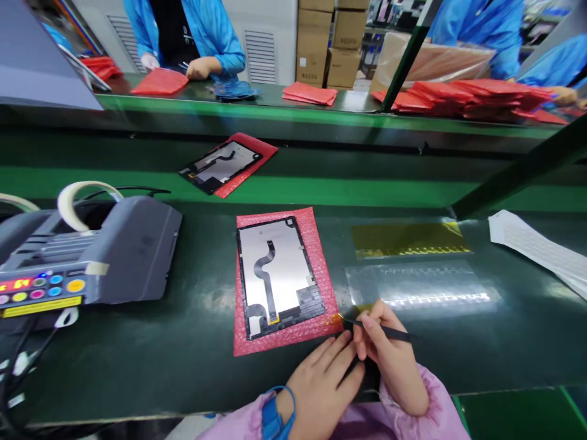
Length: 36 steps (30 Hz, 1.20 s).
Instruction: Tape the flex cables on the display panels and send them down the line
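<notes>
Left hand [321, 384] flat at the near edge of the bench [183, 360], fingers together, bracing. Right hand [394, 360] clamped on tweezers [389, 332], tip seemingly gripping amber tape [336, 318] at the near corner of the red pad [316, 244].

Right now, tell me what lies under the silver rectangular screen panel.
A red bubble-wrap sheet, its border showing all round, on the dark green bench. Its middle is hidden by the panel. The right hand holds a thin black tool at the sheet's corner.
</notes>
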### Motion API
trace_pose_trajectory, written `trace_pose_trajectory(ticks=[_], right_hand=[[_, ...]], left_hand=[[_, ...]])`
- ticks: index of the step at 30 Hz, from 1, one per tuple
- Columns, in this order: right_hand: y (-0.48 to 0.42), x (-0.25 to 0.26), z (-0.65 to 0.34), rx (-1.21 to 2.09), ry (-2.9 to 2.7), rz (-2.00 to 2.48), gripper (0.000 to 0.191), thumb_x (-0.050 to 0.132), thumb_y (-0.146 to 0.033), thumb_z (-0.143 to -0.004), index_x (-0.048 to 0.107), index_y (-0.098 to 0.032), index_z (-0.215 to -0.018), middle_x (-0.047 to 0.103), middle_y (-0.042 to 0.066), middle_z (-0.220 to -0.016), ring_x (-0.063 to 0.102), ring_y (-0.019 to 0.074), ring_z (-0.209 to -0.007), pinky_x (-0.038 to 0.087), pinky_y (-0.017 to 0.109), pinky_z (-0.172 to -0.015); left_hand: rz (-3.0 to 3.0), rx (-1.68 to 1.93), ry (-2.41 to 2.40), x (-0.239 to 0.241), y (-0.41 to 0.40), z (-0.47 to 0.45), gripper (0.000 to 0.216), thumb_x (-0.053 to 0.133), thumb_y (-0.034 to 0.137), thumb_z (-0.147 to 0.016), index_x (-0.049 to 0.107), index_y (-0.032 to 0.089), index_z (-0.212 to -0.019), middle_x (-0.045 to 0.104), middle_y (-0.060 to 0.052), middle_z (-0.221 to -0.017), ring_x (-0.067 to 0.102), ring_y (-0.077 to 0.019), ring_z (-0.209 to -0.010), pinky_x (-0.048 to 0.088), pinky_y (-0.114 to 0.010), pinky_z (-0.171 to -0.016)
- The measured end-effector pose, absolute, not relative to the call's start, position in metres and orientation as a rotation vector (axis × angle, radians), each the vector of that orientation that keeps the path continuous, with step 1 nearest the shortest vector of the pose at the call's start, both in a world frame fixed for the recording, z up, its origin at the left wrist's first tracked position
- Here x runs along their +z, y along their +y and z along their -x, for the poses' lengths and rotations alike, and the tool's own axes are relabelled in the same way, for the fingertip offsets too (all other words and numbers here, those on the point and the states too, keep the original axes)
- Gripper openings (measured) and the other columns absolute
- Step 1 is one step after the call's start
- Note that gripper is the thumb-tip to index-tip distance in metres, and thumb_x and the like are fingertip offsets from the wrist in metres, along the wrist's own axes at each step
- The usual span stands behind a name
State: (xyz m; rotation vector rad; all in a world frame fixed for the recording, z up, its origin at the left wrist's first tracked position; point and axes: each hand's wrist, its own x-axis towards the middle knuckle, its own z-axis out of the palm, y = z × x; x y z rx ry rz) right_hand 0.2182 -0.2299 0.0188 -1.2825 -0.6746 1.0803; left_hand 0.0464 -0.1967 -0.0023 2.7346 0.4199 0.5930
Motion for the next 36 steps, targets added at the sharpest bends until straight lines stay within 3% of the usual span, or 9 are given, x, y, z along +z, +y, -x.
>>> trace_pose_trajectory(ticks=[3,6,11,16,20,23,28,36], right_hand=[[-0.221,0.021,-0.195,1.078,-0.763,1.277,0.04,0.068,-0.05,-0.094,0.046,-0.023,-0.074,0.068,-0.003,-0.063,0.058,0.0092,-0.039,0.036,0.019,-0.039],[-0.209,0.023,-0.176,1.095,-0.855,1.282,0.041,0.066,-0.054,-0.094,0.047,-0.023,-0.075,0.07,-0.002,-0.062,0.059,0.0104,-0.039,0.043,0.022,-0.043],[-0.19,0.023,-0.153,1.138,-0.978,1.392,0.039,0.064,-0.055,-0.094,0.051,-0.023,-0.076,0.067,-0.003,-0.054,0.058,0.0111,-0.04,0.044,0.024,-0.046],[-0.185,0.018,-0.142,1.137,-0.986,1.488,0.037,0.063,-0.054,-0.095,0.052,-0.024,-0.077,0.068,-0.003,-0.053,0.057,0.0114,-0.041,0.04,0.023,-0.044],[-0.185,0.016,-0.137,1.12,-0.988,1.491,0.037,0.062,-0.053,-0.096,0.049,-0.025,-0.076,0.069,-0.003,-0.056,0.061,0.0125,-0.043,0.048,0.026,-0.05],[-0.185,0.016,-0.136,1.123,-1.014,1.497,0.035,0.063,-0.05,-0.097,0.05,-0.024,-0.077,0.069,-0.004,-0.057,0.064,0.0136,-0.047,0.053,0.028,-0.056],[-0.184,0.015,-0.135,1.14,-0.99,1.528,0.036,0.063,-0.052,-0.096,0.048,-0.025,-0.077,0.07,-0.004,-0.059,0.061,0.0121,-0.042,0.051,0.026,-0.05],[-0.185,0.015,-0.135,1.124,-1.002,1.559,0.033,0.062,-0.048,-0.097,0.049,-0.025,-0.078,0.069,-0.004,-0.056,0.066,0.0141,-0.048,0.053,0.026,-0.055]], left_hand=[[-2.565,0.628,0.553,0.012,-0.172,-0.002,0.027,0.046,0.014,-0.099,0.068,0.021,-0.113,0.077,-0.008,-0.117,0.066,-0.0228,-0.121,0.05,-0.036,-0.108],[-2.521,0.675,0.737,0.021,-0.143,0.039,0.031,0.046,0.009,-0.096,0.067,0.022,-0.115,0.075,-0.008,-0.123,0.062,-0.0233,-0.13,0.047,-0.039,-0.112],[-2.661,0.599,0.791,0.013,-0.119,0.066,0.02,0.057,0.021,-0.098,0.066,0.022,-0.116,0.068,-0.007,-0.138,0.048,-0.0285,-0.143,0.032,-0.051,-0.122],[-2.638,0.54,0.786,0.006,-0.119,0.063,0.026,0.057,0.019,-0.097,0.064,0.022,-0.122,0.069,-0.006,-0.137,0.048,-0.0274,-0.144,0.026,-0.05,-0.125],[-2.589,0.509,0.798,0.005,-0.12,0.063,0.031,0.055,0.018,-0.097,0.063,0.023,-0.127,0.069,-0.005,-0.136,0.046,-0.0262,-0.145,0.023,-0.051,-0.126],[-2.545,0.524,0.811,0.003,-0.12,0.063,0.028,0.053,0.02,-0.099,0.063,0.022,-0.126,0.07,-0.006,-0.135,0.046,-0.0252,-0.145,0.023,-0.05,-0.126],[-2.582,0.536,0.797,0.003,-0.119,0.062,0.027,0.053,0.018,-0.099,0.062,0.021,-0.124,0.071,-0.005,-0.133,0.048,-0.0258,-0.143,0.024,-0.048,-0.126],[-2.623,0.548,0.794,0.006,-0.119,0.062,0.025,0.054,0.017,-0.098,0.061,0.02,-0.121,0.071,-0.005,-0.133,0.048,-0.0258,-0.143,0.022,-0.047,-0.126]])
